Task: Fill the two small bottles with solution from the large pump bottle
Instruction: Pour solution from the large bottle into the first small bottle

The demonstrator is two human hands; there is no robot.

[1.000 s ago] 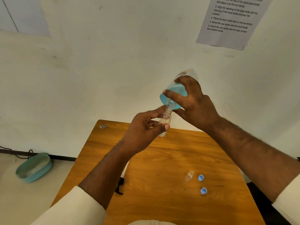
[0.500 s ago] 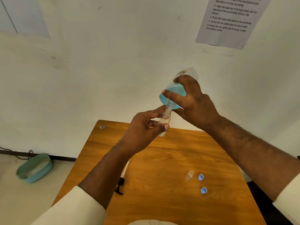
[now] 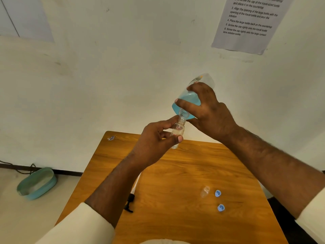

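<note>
My right hand point(image 3: 212, 113) grips the large clear bottle point(image 3: 190, 99) of blue solution, tipped neck-down above the table. Its open mouth meets the mouth of a small clear bottle point(image 3: 178, 130), which my left hand point(image 3: 158, 141) holds upright between thumb and fingers. A second small clear bottle point(image 3: 204, 191) stands uncapped on the wooden table point(image 3: 184, 173). Two blue caps point(image 3: 217, 193) point(image 3: 221, 207) lie just right of it. The black pump head point(image 3: 130, 202) with its white tube lies on the table beside my left forearm.
A small sticker point(image 3: 111, 138) marks the table's far left corner. A teal tub point(image 3: 37, 183) sits on the floor at the left, near a black cable. A printed instruction sheet point(image 3: 249, 23) hangs on the wall above.
Both hands and bottles have held almost the same pose; the view has shifted only slightly.
</note>
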